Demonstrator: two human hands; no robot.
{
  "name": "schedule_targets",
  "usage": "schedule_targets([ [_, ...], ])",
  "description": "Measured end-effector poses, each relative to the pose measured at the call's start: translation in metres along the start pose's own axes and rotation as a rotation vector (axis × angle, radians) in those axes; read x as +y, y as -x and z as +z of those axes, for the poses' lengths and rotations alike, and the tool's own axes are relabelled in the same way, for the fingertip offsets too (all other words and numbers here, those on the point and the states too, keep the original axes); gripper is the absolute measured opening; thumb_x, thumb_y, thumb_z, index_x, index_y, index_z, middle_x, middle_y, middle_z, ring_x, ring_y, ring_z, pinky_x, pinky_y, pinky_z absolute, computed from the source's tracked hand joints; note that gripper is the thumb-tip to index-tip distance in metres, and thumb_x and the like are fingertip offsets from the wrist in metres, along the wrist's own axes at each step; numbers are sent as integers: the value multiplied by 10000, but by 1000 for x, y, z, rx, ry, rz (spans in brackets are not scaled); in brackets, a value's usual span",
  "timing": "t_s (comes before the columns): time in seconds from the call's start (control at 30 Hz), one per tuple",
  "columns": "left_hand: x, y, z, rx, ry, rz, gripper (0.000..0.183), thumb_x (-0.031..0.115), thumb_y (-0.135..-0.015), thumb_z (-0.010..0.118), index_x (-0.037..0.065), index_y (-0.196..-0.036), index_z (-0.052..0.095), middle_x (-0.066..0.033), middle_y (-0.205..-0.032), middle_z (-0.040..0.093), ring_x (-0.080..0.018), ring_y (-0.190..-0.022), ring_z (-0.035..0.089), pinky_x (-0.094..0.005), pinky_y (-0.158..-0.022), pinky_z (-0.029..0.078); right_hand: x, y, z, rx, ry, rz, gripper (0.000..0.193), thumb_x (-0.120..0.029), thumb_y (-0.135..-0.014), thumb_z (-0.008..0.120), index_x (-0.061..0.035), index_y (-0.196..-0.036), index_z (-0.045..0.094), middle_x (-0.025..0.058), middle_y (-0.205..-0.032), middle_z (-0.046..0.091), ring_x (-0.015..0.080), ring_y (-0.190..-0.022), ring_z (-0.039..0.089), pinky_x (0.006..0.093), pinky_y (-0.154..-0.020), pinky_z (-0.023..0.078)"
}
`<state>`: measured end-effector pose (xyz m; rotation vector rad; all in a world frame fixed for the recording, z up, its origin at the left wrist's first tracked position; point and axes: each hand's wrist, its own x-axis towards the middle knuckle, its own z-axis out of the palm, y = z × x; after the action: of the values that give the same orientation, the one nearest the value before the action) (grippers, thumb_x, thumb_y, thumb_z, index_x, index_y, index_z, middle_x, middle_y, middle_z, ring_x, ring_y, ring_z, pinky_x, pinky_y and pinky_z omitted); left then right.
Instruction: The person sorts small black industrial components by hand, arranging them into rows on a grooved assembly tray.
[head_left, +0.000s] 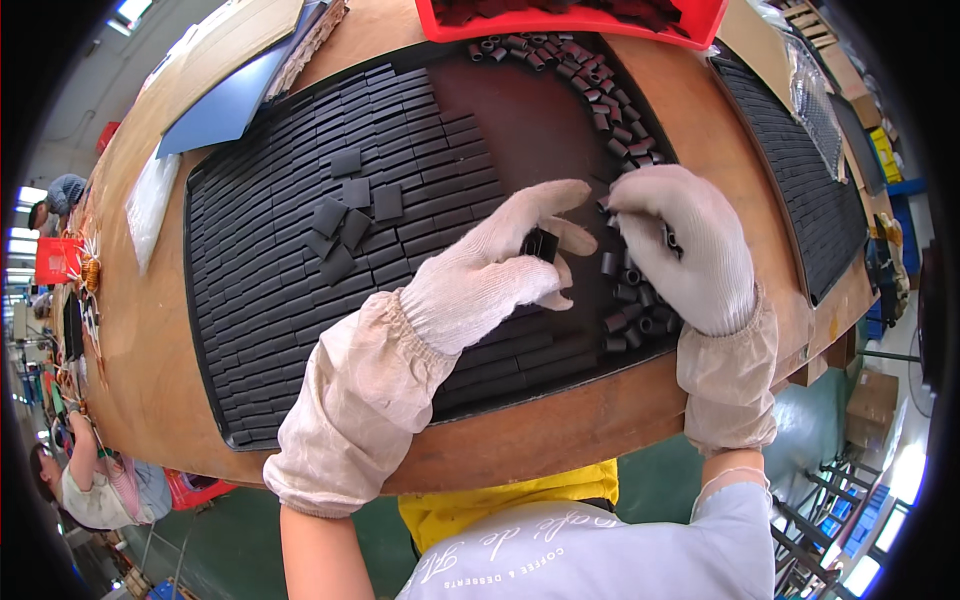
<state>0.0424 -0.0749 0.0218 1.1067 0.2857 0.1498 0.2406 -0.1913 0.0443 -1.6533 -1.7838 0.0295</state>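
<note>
Both my hands wear white knit gloves and light sleeve covers. My left hand (500, 262) is over the middle of a wide black tray (480, 95), its fingers curled around a small black block (540, 245). At the tray's right side, my right hand (690, 245) is closed, with a short black tube (671, 238) showing inside its curled fingers. More short black tubes (625, 125) lie loose along the tray's right and far edges. Tightly packed rows of black blocks (300, 270) cover the left part. Several flat black squares (356, 194) lie loose on those rows.
A red bin (575, 32) with dark pieces stands beyond the tray. Another filled black tray (800, 170) is at the right. Cardboard (225, 60), a blue sheet (215, 118) and a clear plastic bag (150, 210) lie at the left. A person (100, 485) sits beyond the table's left edge.
</note>
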Motion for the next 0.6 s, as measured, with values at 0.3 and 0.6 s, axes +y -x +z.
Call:
schedule_targets([
  [0.3, -2, 1, 6, -7, -86, -11, 738, -9, -885, 486, 40, -1551, 173, -154, -1433, 399, -154, -1063, 553, -304, -871, 539, -15, -6, 13, -87, 52, -262, 236, -146, -697, 723, -118, -925, 667, 34, -690, 608, 252, -595, 612, 370, -524, 476],
  [0.6, -11, -2, 1, -76, -34, 57, 775, 51, -919, 584, 34, -1556, 145, -151, -1439, 366, -183, -1125, 529, -351, -975, 512, -12, -7, 13, -3, 181, -358, 210, -152, -655, 719, -130, -853, 654, 22, -713, 588, 239, -600, 598, 361, -537, 450],
])
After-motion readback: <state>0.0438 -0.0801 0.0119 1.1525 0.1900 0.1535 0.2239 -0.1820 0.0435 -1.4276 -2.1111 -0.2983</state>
